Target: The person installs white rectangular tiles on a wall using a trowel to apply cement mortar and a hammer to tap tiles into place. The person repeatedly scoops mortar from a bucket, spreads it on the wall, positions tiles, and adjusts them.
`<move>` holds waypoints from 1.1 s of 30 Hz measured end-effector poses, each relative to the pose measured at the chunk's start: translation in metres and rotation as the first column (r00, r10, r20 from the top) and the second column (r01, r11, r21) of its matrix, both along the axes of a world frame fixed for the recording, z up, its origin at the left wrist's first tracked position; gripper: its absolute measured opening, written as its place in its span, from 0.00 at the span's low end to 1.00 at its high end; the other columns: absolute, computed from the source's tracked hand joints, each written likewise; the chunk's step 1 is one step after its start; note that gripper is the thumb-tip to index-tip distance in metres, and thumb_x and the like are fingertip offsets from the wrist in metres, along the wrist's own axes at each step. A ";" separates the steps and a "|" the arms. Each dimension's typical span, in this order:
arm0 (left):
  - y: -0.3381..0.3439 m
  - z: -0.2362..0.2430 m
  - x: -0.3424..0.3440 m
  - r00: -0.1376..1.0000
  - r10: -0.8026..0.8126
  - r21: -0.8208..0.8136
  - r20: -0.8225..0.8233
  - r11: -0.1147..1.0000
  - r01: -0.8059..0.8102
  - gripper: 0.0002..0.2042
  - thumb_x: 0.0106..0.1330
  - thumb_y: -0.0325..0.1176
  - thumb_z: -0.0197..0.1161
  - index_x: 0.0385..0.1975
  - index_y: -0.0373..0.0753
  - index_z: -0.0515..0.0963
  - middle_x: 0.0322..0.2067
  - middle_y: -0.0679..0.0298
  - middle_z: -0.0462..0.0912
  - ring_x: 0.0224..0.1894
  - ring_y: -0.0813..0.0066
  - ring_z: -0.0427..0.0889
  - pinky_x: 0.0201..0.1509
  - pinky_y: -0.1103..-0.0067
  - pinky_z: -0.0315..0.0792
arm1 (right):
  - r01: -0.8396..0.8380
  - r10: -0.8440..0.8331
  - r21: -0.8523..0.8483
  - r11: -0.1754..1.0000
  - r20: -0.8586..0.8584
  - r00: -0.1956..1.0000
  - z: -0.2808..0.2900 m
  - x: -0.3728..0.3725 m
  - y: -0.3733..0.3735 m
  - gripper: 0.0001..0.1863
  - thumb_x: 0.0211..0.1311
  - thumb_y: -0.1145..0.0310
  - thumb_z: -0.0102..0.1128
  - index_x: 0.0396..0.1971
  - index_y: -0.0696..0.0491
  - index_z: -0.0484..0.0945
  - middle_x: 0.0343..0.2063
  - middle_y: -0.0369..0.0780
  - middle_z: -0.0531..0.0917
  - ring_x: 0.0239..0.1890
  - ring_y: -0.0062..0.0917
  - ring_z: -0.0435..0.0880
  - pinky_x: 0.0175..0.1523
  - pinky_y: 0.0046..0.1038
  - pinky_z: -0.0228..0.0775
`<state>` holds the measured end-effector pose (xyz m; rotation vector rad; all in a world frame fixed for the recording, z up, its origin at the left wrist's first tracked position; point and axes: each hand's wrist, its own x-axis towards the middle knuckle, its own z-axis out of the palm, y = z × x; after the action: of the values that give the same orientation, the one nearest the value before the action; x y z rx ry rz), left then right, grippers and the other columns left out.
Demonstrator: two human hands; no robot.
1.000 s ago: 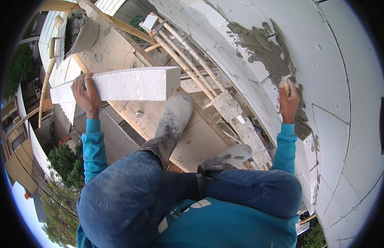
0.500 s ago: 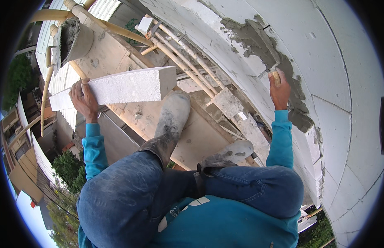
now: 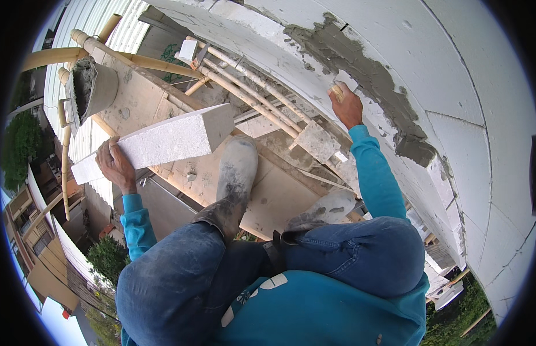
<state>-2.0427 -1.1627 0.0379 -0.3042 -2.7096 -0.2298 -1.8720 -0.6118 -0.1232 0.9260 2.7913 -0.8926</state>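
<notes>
My left hand grips the outer end of a long white aerated concrete block. The block lies tilted above the plank, its near end face beside my boot. In my closed right hand is the wooden handle of a trowel. Its pale blade is at the lower edge of a patch of wet grey mortar spread along the wall. Part of the handle is hidden by my fingers.
A bucket of mortar stands at the far left of the plank scaffold. Bamboo poles run between planks and wall. The white block wall rises on the right. My boots rest on the planks, with roofs far below.
My right hand has moved left with the trowel, off the mortar's middle to its lower edge. The mortar looks more spread out. The block's near end has shifted slightly left and down.
</notes>
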 end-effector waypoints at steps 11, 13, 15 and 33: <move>0.011 0.007 0.003 0.999 0.011 0.023 0.034 1.000 -0.012 0.16 0.72 0.39 0.48 0.39 0.39 0.83 0.42 0.60 0.82 0.51 0.60 0.75 0.60 0.66 0.64 | 0.142 -0.130 0.050 0.989 -0.200 0.971 -0.029 0.027 0.016 0.24 0.60 0.50 0.59 0.52 0.47 0.75 0.38 0.48 0.85 0.42 0.45 0.83 0.49 0.42 0.73; 0.012 0.005 0.004 0.999 0.024 0.034 0.032 0.999 -0.025 0.16 0.72 0.39 0.48 0.39 0.39 0.83 0.42 0.60 0.82 0.51 0.60 0.75 0.61 0.66 0.64 | 0.153 -0.133 0.076 0.985 -0.222 0.966 -0.023 0.052 0.021 0.24 0.59 0.50 0.61 0.52 0.47 0.76 0.37 0.48 0.85 0.41 0.44 0.83 0.48 0.41 0.74; 0.007 0.004 0.003 0.998 0.047 0.031 0.042 0.998 -0.048 0.16 0.72 0.40 0.48 0.41 0.40 0.84 0.43 0.61 0.83 0.51 0.60 0.75 0.61 0.66 0.64 | 0.129 -0.118 0.062 0.990 -0.154 0.981 -0.004 0.076 0.024 0.27 0.58 0.50 0.65 0.49 0.55 0.76 0.37 0.50 0.84 0.40 0.44 0.84 0.47 0.39 0.75; 0.002 0.005 0.003 0.999 -0.012 0.009 0.043 1.000 0.011 0.13 0.71 0.36 0.49 0.40 0.39 0.83 0.42 0.60 0.82 0.51 0.59 0.75 0.61 0.65 0.63 | -0.010 -0.134 0.393 0.920 0.340 0.931 0.192 0.150 0.105 0.19 0.59 0.50 0.61 0.43 0.47 0.78 0.31 0.50 0.84 0.37 0.48 0.83 0.39 0.43 0.72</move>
<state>-2.0396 -1.1607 0.0433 -0.3159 -2.7490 -0.2548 -1.7225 -0.5069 0.0689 1.1010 2.6586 -0.1330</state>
